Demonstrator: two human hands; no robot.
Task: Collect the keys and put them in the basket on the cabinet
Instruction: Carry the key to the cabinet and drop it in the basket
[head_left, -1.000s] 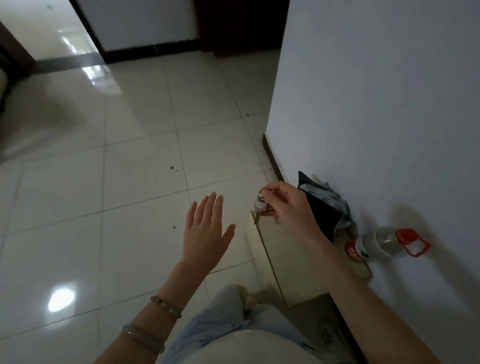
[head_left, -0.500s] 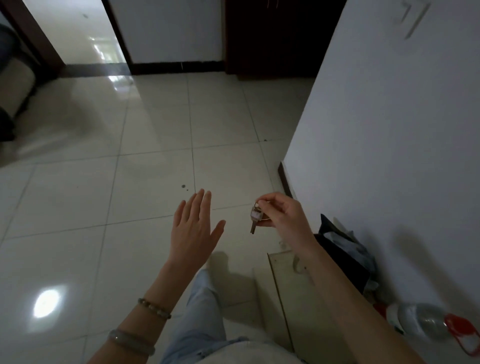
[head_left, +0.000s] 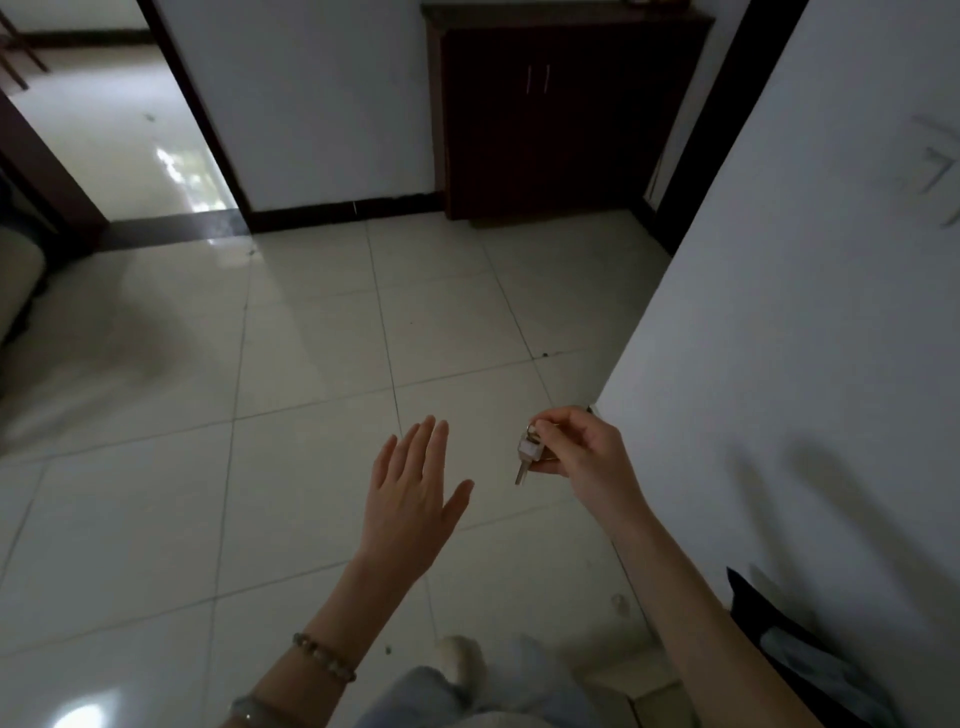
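Keys (head_left: 529, 453) pinched in right hand (head_left: 584, 457); left hand (head_left: 410, 499) spread, empty

The cabinet (head_left: 561, 114) top is cut off by the upper edge, so any basket there cannot be seen. The right hand (head_left: 582, 457) hides part of the keys (head_left: 527, 457). A dark bag (head_left: 789, 654) runs off the bottom edge, blurred.

No text, label, brand or number can be read anywhere; the faint grey strokes (head_left: 935, 171) on the white painted wall (head_left: 805, 312) form no legible sign.
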